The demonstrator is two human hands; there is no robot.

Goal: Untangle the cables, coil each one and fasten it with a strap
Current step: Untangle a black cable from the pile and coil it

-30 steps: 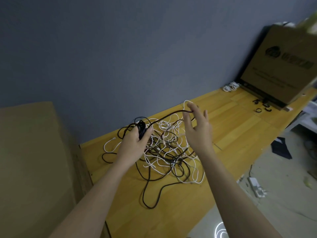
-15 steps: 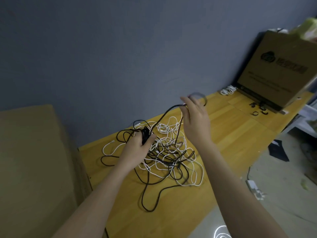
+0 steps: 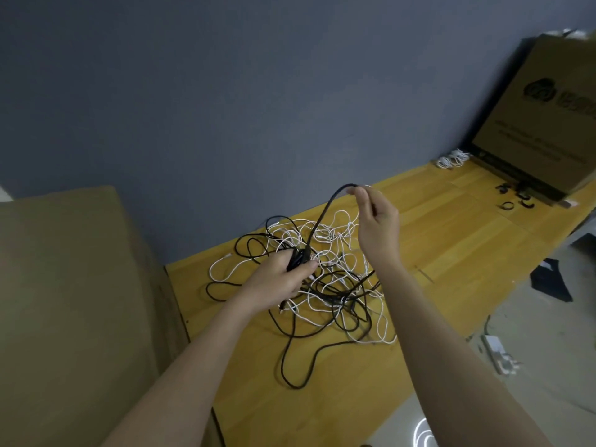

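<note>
Two of your hands work one black cable point(image 3: 317, 225): your left hand point(image 3: 277, 279) curls its fingers round a small black coil just above the tangle point(image 3: 325, 285) of black and white cables, which lies on the wooden table point(image 3: 451, 240), while your right hand point(image 3: 377, 221) pinches the raised cable between thumb and fingertips. Far right, black straps point(image 3: 516, 196) lie on the table just in front of a leaning cardboard box point(image 3: 548, 124), whose contents you cannot tell, with a white cable bundle point(image 3: 451, 159) beside it. Another cardboard box point(image 3: 74, 301) stands left.
</note>
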